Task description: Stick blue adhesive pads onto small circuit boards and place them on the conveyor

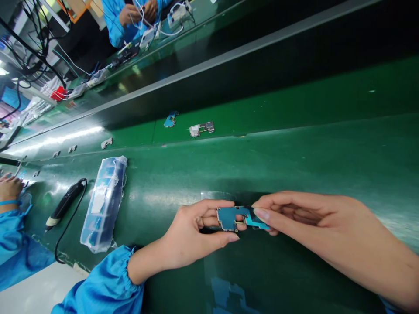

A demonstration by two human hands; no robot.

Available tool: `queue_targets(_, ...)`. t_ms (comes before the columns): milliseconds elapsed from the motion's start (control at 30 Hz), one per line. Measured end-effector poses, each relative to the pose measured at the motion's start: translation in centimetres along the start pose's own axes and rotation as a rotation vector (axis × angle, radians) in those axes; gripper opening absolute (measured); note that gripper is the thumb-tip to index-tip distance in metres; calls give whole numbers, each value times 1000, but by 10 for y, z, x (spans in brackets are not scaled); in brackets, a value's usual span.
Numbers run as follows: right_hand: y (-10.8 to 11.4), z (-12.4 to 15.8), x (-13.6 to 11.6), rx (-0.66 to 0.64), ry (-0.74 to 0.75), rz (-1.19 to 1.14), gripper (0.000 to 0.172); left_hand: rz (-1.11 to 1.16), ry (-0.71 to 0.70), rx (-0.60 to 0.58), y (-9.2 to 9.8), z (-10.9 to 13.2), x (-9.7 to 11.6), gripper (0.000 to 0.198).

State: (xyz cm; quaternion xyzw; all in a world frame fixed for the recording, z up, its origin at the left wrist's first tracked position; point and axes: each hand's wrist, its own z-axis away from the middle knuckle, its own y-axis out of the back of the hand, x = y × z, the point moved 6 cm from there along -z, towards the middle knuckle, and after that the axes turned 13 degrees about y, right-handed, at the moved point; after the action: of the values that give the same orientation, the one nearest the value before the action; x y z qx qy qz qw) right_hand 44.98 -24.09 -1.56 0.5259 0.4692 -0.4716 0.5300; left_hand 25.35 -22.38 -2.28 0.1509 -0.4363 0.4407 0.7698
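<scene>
A small blue circuit board is held flat in the middle of the view, above the green bench, with a lighter cyan section at its right end. My left hand grips its left end between thumb and fingers. My right hand pinches the right end, with the fingertips pressed on the cyan part. Part of the board's underside is hidden by my fingers. My blue sleeve is gathered at the left wrist.
A plastic-wrapped pack of blue parts and a black corded electric screwdriver lie to the left. A green conveyor belt beyond carries a blue board and metal parts. A co-worker's hand shows at far left.
</scene>
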Motion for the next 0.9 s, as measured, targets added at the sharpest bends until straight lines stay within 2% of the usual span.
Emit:
queue_targets(133,2,3,4,0,-3,18,19,-5,-10,0,1,0,-1,56)
queue_targets(367,5,9,20,-105,-54,50,24,6,-29,-9,2,0,-1,56)
queue_targets(567,3,3,9,-48,-25,28,23,-2,-14,-9,1,1,-1,55)
queue_targets(667,3,4,13,-81,-51,20,22,-2,-15,-16,1,1,-2,54)
queue_targets(800,8,9,21,-77,-90,27,24,-12,-54,-33,1,1,-2,62)
queue_targets(900,7,11,21,-95,-96,38,25,-21,-69,-45,2,2,-3,53)
